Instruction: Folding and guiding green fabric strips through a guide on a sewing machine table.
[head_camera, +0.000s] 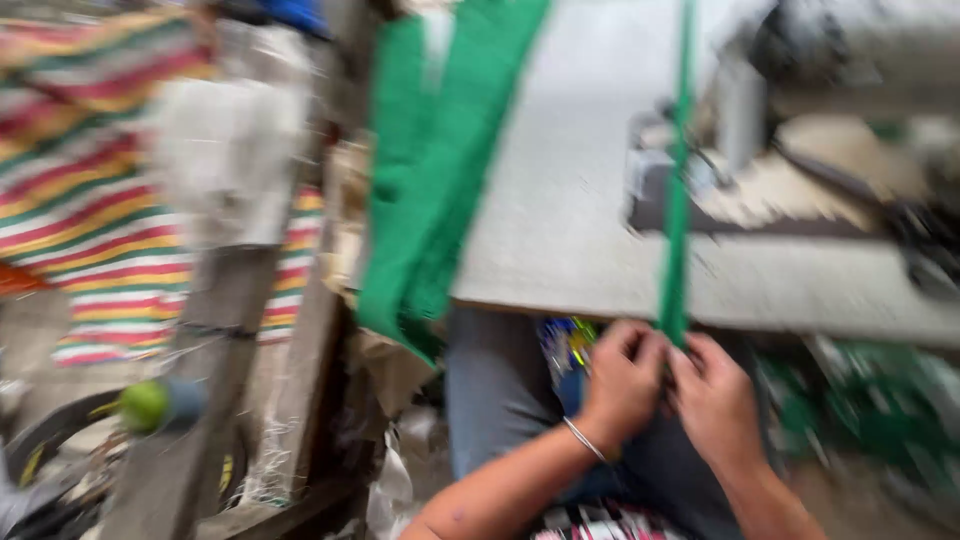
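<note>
1. The left hand (622, 380) and right hand (714, 398) pinch the end of a green fabric strip (677, 200) at the worktop (560, 200) edge.
2. The strip runs up toward the sewing machine (800, 130).
3. Risk, I judge: the taut strip could slip or twist, since both grips are on one end.

The left hand (622, 378) and the right hand (716, 398) are held side by side, touching, just below the near edge of the flat grey work table (560, 200), above the lap. Between their fingers the lower end of a narrow green fabric strip (677, 200) is pinched; the strip runs straight up across the table, in front of the blurred sewing machine (800, 150) standing on the table's right part. A wide green cloth (430, 180) is draped over the table's left edge. Further left, a striped multicoloured cloth (90, 190) is hung behind a wooden post (215, 330).
</note>
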